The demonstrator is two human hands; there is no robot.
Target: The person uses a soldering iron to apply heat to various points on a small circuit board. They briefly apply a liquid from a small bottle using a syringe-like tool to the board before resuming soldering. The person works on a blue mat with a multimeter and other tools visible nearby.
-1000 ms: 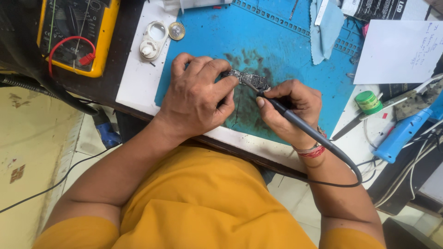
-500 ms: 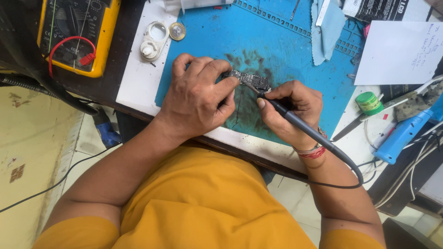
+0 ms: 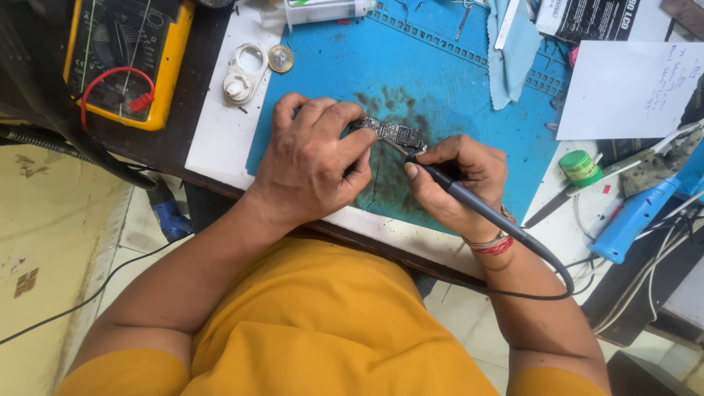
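Blue mat [image 3: 469, 81], frame centre: small circuit board [image 3: 392, 133] on stained patch. Left hand [image 3: 312, 165] fingertips pinch board's left end. Right hand [image 3: 458, 183] fingers curl round soldering iron [image 3: 469, 202], tip at board. Soldering mid-way by look; how much remains unclear.

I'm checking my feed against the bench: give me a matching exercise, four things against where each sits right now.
Things:
1. small circuit board
2. soldering iron
3. yellow multimeter
4. green tin

Places:
A. far left of the bench, red lead looped on it
B. in the right hand, tip at the board
C. pinned by the left hand on the blue mat
D. right of the mat, below the white paper

Pairs: 1-C, 2-B, 3-A, 4-D
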